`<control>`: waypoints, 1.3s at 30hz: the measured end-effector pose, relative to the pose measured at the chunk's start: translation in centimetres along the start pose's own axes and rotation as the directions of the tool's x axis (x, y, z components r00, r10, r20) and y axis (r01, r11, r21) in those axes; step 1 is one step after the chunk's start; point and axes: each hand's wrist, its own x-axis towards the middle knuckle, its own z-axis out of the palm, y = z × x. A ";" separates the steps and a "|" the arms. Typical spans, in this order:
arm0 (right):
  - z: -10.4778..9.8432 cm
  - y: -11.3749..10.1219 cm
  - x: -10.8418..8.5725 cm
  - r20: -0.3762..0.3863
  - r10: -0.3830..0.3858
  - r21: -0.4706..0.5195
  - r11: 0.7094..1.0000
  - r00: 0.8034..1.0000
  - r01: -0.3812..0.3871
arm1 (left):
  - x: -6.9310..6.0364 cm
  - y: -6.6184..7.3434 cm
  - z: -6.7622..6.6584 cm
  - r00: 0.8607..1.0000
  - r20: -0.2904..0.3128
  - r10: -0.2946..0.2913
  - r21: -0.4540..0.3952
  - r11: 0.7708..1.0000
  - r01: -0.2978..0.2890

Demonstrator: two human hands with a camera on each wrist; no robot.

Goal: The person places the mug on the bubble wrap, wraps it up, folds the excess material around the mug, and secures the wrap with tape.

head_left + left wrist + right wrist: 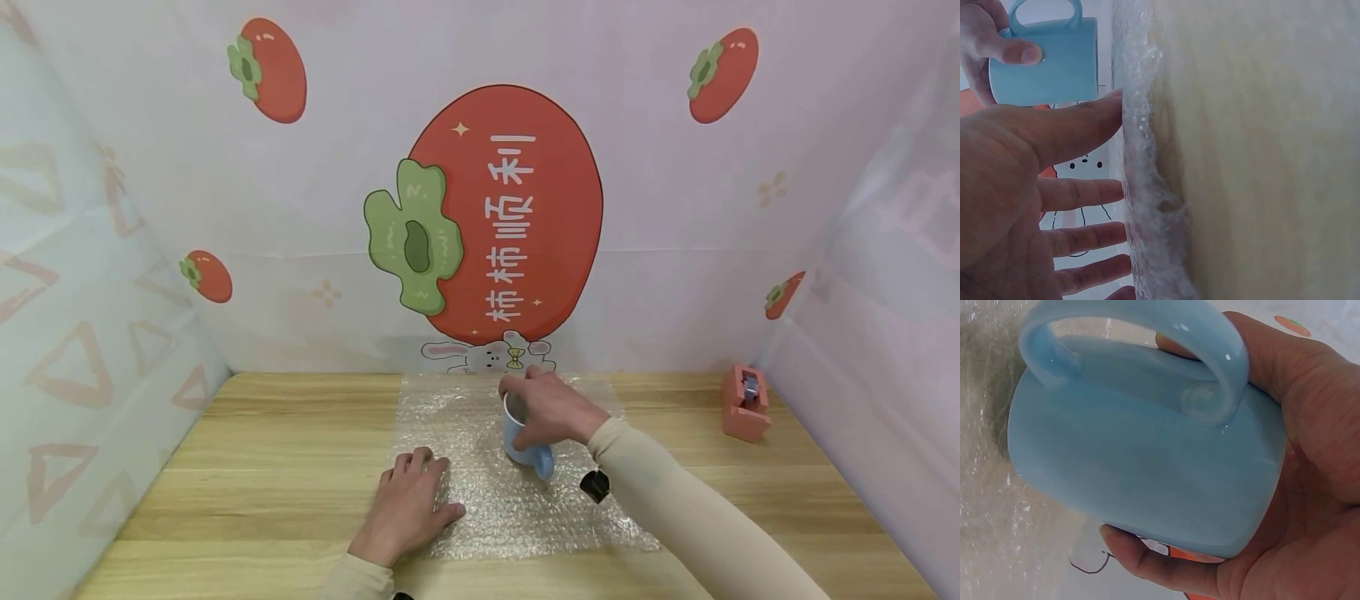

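Right hand (pixel 555 407): blue mug (pixel 519 457) gripped by fingers near rim (handle (pixel 543 463) toward near side).
Left hand (pixel 408 504): bubble wrap (pixel 517 521) touched by spread, released fingers.

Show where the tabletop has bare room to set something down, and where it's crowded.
Bare tabletop lies between the left wall and the bubble wrap, and a smaller patch between wrap and tape dispenser. Crowded: the wrap's middle, where the right hand grips the blue mug, and its left edge, by the left hand.
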 end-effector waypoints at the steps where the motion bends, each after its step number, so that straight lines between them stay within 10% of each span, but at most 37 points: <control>1: 0.1 0.0 0.1 -0.002 0.000 0.003 1.000 1.000 0.000 | 0.0 0.0 0.0 1.000 0.001 -0.001 0.001 1.000 0.001; 39: 1.9 -1.1 1.1 -0.012 0.091 0.054 0.994 0.996 -0.090 | 0.0 0.2 0.0 1.000 -0.002 0.009 0.007 1.000 -0.009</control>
